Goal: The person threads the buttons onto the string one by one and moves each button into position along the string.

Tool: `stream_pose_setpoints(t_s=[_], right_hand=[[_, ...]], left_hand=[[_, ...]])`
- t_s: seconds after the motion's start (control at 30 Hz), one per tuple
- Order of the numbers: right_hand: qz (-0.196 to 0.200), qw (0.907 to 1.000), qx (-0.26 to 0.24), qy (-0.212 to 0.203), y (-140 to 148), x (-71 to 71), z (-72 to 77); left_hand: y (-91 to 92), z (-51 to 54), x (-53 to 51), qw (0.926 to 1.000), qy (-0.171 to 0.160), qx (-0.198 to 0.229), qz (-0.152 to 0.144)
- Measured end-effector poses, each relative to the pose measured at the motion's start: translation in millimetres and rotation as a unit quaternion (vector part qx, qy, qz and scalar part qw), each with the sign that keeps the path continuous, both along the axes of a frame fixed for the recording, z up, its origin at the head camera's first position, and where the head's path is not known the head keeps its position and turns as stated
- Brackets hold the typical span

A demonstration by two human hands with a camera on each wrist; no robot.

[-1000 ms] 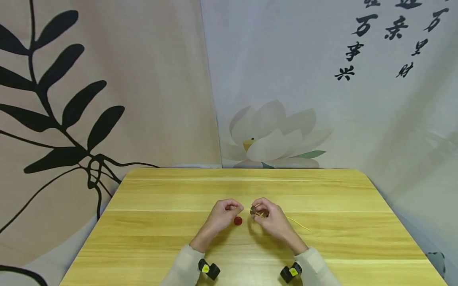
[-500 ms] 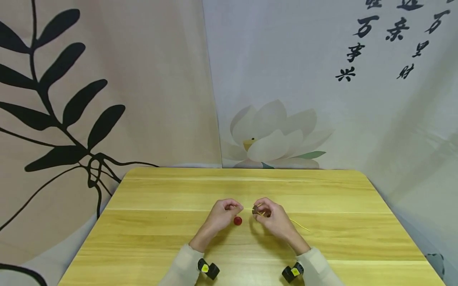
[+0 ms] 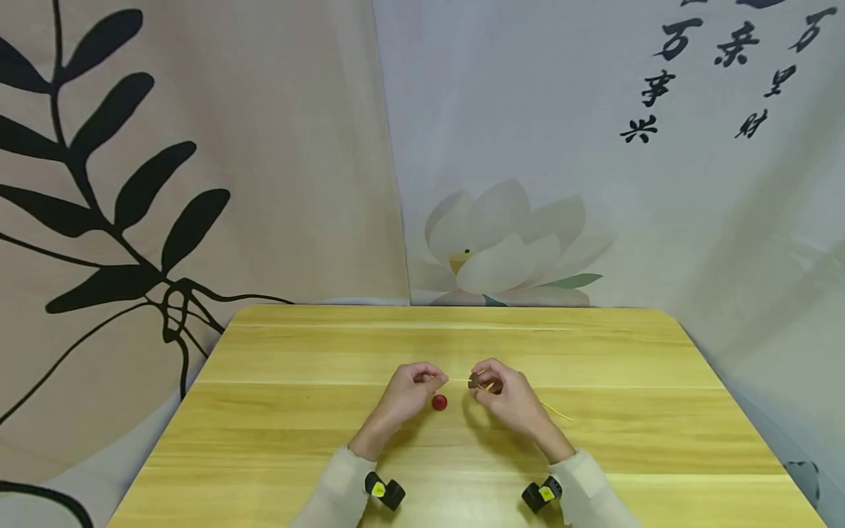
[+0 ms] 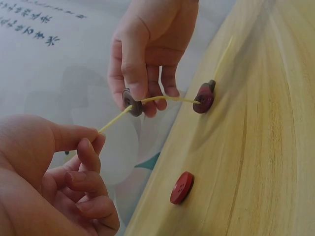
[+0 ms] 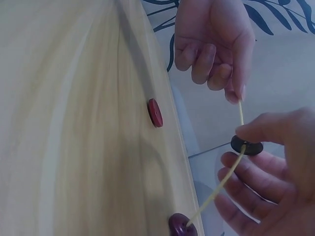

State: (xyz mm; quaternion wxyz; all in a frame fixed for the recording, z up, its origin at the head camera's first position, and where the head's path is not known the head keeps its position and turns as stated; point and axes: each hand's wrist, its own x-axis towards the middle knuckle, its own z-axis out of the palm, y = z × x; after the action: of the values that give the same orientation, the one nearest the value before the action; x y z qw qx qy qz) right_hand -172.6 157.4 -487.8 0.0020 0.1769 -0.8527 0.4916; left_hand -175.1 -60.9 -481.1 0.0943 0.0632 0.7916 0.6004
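My left hand (image 3: 407,392) pinches one end of a yellow string (image 4: 115,119) between thumb and index finger. A dark brown round button (image 4: 132,102) is threaded on that string, and my right hand (image 3: 510,397) pinches it by thumb and fingers. Past this button the string runs to a purplish-red button (image 4: 203,102), also threaded, low by the tabletop; a darker piece shows behind its edge. A loose red button (image 3: 439,402) with holes lies on the table below the left fingertips, touched by neither hand. In the right wrist view the string passes straight through the brown button (image 5: 248,146).
The wooden table (image 3: 297,425) has a light grain and rounded far corners. A curtain (image 3: 304,147) printed with leaves, a lotus and characters hangs behind its far edge. The string's tail (image 3: 557,411) trails right of the right hand.
My right hand has shifted slightly to the right with the brown button, widening the gap between the hands. More string shows between them. The left hand keeps its pinch.
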Motion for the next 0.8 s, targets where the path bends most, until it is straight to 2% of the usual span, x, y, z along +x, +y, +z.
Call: stream_pose_setpoints(t_s=[0.27,0.8], right_hand=[[-0.008,0.9999,0.012,0.006,3.5,-1.1,-0.4],[-0.011,0.9998,0.015,0.007,10.0,-1.8,3.6]], left_hand=[[-0.3,-4.0,0.2,1.0000,-0.002,0.007,0.000],[-0.6,-0.6,-1.2,1.0000,-0.002,0.005,0.002]])
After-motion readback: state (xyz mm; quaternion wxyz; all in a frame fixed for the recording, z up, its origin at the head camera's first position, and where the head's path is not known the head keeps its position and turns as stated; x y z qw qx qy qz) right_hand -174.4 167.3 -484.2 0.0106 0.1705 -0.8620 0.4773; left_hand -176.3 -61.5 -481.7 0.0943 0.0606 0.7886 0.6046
